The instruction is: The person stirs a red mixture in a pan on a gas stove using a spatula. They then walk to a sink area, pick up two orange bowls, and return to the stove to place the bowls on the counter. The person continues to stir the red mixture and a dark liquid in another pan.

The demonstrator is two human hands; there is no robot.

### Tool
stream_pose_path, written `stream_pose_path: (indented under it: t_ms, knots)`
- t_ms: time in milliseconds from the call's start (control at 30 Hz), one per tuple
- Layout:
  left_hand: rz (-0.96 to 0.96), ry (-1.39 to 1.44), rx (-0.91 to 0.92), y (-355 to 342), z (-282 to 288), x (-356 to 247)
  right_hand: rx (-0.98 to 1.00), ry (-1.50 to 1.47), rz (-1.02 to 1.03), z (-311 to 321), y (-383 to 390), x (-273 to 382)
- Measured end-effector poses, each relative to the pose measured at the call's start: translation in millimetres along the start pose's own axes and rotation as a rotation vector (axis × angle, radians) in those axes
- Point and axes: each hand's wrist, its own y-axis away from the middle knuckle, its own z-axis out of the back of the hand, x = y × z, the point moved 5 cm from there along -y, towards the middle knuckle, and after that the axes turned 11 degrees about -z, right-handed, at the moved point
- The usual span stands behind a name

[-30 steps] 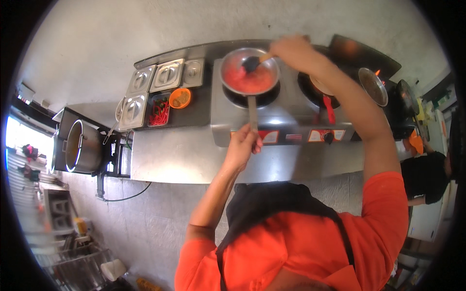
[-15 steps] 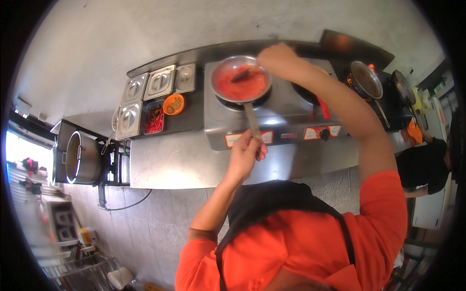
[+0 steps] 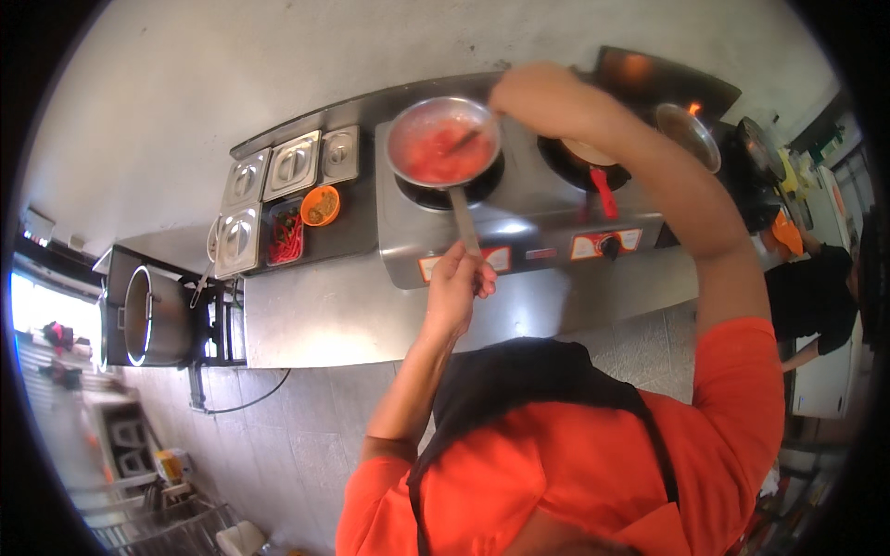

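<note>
My left hand is closed around the handle of a metal frying pan, held over the left burner of a steel stove; the burner's dark ring shows below the pan. Red sauce with a chunky look covers the pan's bottom. At the far right of the pan's rim, my right hand is closed on a dark spatula, whose blade dips into the sauce. Blur and the hand hide most of the spatula's handle.
A pan with a red handle sits on the right burner, and another pan beyond it near a flame. At left are lidded steel containers, red chillies, an orange bowl and a large pot. A person in black stands at right.
The pan has shifted slightly away from me, baring more of the burner. My right hand has moved farther back, and the spatula's angle in the sauce differs. The whole view has drifted slightly.
</note>
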Motion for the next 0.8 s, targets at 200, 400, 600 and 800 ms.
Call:
stream_pose_path:
  t_ms: [200,400,600,800]
  knots:
    - [0.043,-0.004,0.067,17.4,-12.3,-13.3,0.216,-0.018,0.105,-9.3,13.0,32.0]
    - [0.044,-0.024,0.091,13.9,-14.6,-12.4,0.099,-0.150,-0.065,-31.1,-22.1,34.9]
    - [0.045,-0.035,0.082,11.1,-8.5,-10.6,0.236,-0.148,0.075,-16.8,8.0,56.1]
    - [0.059,-0.063,0.111,11.5,-6.3,-11.2,0.177,-0.156,-0.140,-41.0,-19.0,59.2]
